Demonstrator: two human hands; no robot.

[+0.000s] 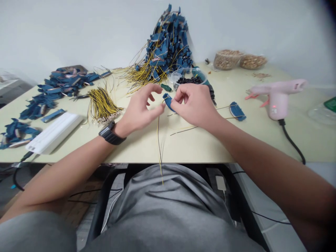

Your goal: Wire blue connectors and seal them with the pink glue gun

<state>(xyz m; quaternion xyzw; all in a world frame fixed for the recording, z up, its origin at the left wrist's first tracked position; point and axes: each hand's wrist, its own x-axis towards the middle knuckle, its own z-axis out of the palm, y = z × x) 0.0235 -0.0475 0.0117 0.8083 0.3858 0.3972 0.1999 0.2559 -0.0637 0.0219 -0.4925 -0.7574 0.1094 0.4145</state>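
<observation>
Over the middle of the table, my right hand (195, 105) pinches a small blue piece (167, 99) between thumb and fingers. From that piece a thin yellow and black wire pair (159, 147) hangs down past the table edge. My left hand (144, 108), with a dark watch on the wrist, is just left of the piece; its fingers are spread and curved, the thumb tip close to the piece. Whether the thumb touches it, I cannot tell. A second blue piece with wires (237, 111) lies right of my right hand, its leads running left under the forearm.
A tall pile of blue wired pieces (170, 45) stands at the back. Leftward lie a yellow-black wire bundle (101, 103), more blue pieces (63, 82) and a white box (55, 133). A pink glue gun (278, 98) stands right; a clear bowl of black parts (190, 78) sits behind my hands.
</observation>
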